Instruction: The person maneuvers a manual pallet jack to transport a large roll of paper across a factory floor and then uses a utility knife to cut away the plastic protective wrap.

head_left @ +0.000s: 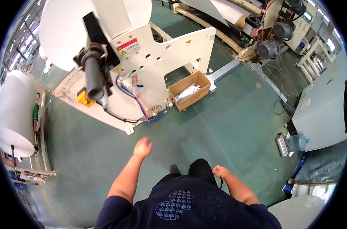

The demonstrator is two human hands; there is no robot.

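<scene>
While L hand (143,148) (blurred) & R hand (221,171) show nothing held, can't tell if either's clenched. White machine frame (154,76) ahead of L hand, apart; prob. best steer clear of hoses (135,98).

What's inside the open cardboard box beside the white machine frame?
The cardboard box holds crumpled white material; whatever lies beneath it is covered and can't be seen.

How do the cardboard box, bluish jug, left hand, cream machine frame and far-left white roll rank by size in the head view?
1. Cream machine frame
2. Far-left white roll
3. Cardboard box
Bluish jug and left hand look too alike to rank.
</scene>
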